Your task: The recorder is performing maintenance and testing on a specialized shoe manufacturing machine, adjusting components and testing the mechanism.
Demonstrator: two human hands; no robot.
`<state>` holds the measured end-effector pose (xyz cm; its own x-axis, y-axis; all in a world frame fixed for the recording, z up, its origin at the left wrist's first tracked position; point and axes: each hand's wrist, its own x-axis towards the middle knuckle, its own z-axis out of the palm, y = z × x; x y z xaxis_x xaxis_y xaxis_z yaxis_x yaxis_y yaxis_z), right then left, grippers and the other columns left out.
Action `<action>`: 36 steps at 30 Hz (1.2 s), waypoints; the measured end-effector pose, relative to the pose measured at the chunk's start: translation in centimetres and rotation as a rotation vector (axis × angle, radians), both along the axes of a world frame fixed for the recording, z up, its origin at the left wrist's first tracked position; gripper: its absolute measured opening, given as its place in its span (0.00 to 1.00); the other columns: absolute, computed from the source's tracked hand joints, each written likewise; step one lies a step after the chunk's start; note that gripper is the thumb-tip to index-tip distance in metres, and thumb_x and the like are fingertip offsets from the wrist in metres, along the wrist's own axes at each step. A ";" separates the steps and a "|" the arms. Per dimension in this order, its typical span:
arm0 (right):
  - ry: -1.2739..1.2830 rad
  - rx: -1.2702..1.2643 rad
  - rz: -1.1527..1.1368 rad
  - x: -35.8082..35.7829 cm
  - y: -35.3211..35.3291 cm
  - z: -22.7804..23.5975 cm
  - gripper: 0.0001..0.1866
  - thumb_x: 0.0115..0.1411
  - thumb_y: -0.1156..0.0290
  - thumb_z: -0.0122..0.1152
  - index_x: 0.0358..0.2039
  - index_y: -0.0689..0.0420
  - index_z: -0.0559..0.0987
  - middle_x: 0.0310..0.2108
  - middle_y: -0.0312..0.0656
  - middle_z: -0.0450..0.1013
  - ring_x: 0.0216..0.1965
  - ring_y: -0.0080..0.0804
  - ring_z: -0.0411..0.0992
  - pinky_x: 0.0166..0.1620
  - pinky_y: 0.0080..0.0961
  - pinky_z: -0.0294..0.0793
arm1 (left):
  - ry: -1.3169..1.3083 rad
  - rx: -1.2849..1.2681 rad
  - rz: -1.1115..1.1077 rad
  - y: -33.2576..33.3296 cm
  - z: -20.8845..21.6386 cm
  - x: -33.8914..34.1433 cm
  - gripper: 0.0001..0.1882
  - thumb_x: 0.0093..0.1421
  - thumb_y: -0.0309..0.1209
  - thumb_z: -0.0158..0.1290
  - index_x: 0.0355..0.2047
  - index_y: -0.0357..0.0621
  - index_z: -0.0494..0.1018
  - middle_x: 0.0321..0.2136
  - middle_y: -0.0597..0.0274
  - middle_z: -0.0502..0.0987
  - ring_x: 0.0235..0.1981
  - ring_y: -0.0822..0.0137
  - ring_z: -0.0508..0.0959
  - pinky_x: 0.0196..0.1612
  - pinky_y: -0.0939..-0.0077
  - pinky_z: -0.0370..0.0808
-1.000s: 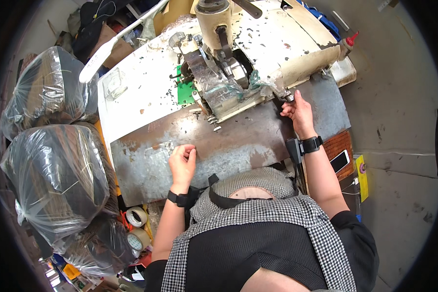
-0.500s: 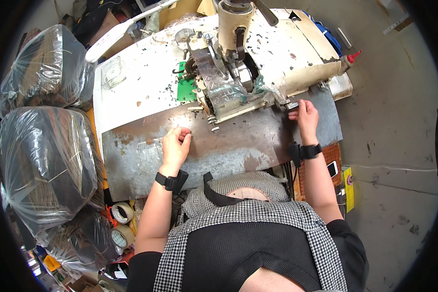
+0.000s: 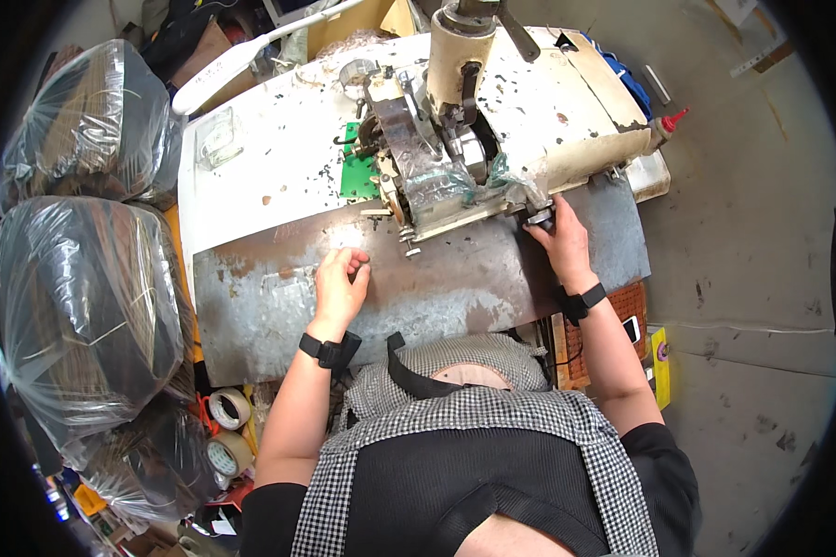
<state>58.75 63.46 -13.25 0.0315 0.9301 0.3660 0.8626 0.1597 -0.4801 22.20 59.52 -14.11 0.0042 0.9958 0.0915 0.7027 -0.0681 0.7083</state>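
A cream industrial machine with worn metal parts stands on the white tabletop. At the right end of its front edge, my right hand is closed round a metal knob; the fingers partly cover it. My left hand hovers at the metal plate in front of the machine. Its fingers are curled in with the thumb against them, and whatever they may hold is hidden. Both wrists wear black straps.
Dark scraps and a green patch lie on the tabletop. Plastic-wrapped bundles are stacked at the left, beside tape rolls. A red-tipped bottle stands at the right edge. A phone rests near my right forearm.
My right hand has moved slightly left and down, and its fingers have closed round the knob. The left hand has stayed nearly in place, its fingers a little more curled.
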 end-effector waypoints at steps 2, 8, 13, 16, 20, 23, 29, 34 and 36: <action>-0.014 0.005 0.033 -0.7 0.1 1.8 0.24 0.50 0.65 0.66 0.45 0.60 0.71 0.37 0.52 0.72 0.35 0.51 0.72 0.37 0.38 0.73 | -0.011 0.008 0.000 -0.1 0.0 0.0 0.07 0.49 0.22 0.57 0.30 0.40 0.74 0.25 0.62 0.71 0.23 0.70 0.71 0.30 0.77 0.71; 0.102 -0.328 -0.140 0.7 -0.1 0.0 0.15 0.54 0.67 0.62 0.38 0.62 0.73 0.30 0.53 0.73 0.31 0.50 0.73 0.34 0.35 0.73 | 0.014 -0.008 0.004 -0.2 0.3 0.3 0.07 0.49 0.23 0.56 0.30 0.40 0.73 0.26 0.61 0.71 0.25 0.68 0.71 0.31 0.76 0.71; 0.586 -0.168 -0.291 -0.7 0.6 2.6 0.16 0.54 0.65 0.62 0.38 0.63 0.74 0.25 0.52 0.74 0.28 0.50 0.73 0.33 0.34 0.73 | 0.014 0.017 0.002 -0.4 0.4 0.3 0.08 0.49 0.22 0.56 0.31 0.40 0.73 0.27 0.60 0.70 0.27 0.67 0.72 0.33 0.74 0.71; 0.421 -0.590 -0.289 1.4 1.0 1.2 0.16 0.54 0.65 0.62 0.38 0.62 0.74 0.25 0.52 0.74 0.29 0.50 0.73 0.33 0.34 0.74 | -0.007 -0.020 0.003 -0.4 0.4 0.4 0.08 0.48 0.22 0.56 0.30 0.42 0.72 0.27 0.59 0.69 0.29 0.62 0.71 0.35 0.70 0.70; -0.032 0.042 -0.020 -1.0 -0.1 1.8 0.21 0.50 0.64 0.65 0.41 0.62 0.73 0.29 0.53 0.74 0.32 0.51 0.73 0.34 0.37 0.73 | -0.025 -0.023 0.011 -0.3 0.2 0.6 0.08 0.48 0.22 0.56 0.30 0.42 0.71 0.27 0.58 0.68 0.30 0.61 0.70 0.36 0.68 0.70; 0.743 -0.473 -0.368 0.5 1.1 2.3 0.26 0.48 0.62 0.67 0.44 0.61 0.70 0.35 0.53 0.73 0.34 0.54 0.72 0.36 0.40 0.73 | -0.033 -0.019 0.013 -0.6 0.1 0.3 0.09 0.47 0.22 0.56 0.30 0.42 0.71 0.27 0.58 0.67 0.31 0.61 0.70 0.36 0.68 0.69; 0.039 0.061 -0.022 -1.1 0.0 0.9 0.17 0.55 0.64 0.61 0.41 0.61 0.73 0.34 0.53 0.73 0.33 0.47 0.74 0.34 0.35 0.73 | -0.014 -0.040 0.019 -0.3 0.1 0.5 0.09 0.48 0.23 0.56 0.30 0.42 0.70 0.28 0.58 0.67 0.32 0.60 0.69 0.37 0.67 0.68; 0.351 -0.450 -0.240 1.8 1.1 -0.5 0.16 0.57 0.65 0.59 0.41 0.61 0.72 0.20 0.45 0.73 0.20 0.36 0.74 0.26 0.29 0.73 | -0.020 -0.073 0.028 -0.1 0.4 0.6 0.09 0.48 0.23 0.56 0.30 0.43 0.70 0.28 0.58 0.67 0.34 0.59 0.69 0.38 0.66 0.68; -0.232 0.116 -0.005 0.1 0.5 -0.5 0.18 0.56 0.66 0.60 0.43 0.62 0.70 0.20 0.45 0.73 0.21 0.36 0.74 0.27 0.29 0.73 | 0.040 0.007 0.025 -0.2 0.1 0.6 0.08 0.48 0.23 0.56 0.30 0.41 0.71 0.25 0.60 0.67 0.28 0.64 0.70 0.34 0.71 0.70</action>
<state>58.87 63.91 -13.76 -0.0611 0.8815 0.4682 0.9483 0.1976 -0.2485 22.83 59.37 -14.03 -0.0170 0.9950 0.0984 0.7323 -0.0546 0.6788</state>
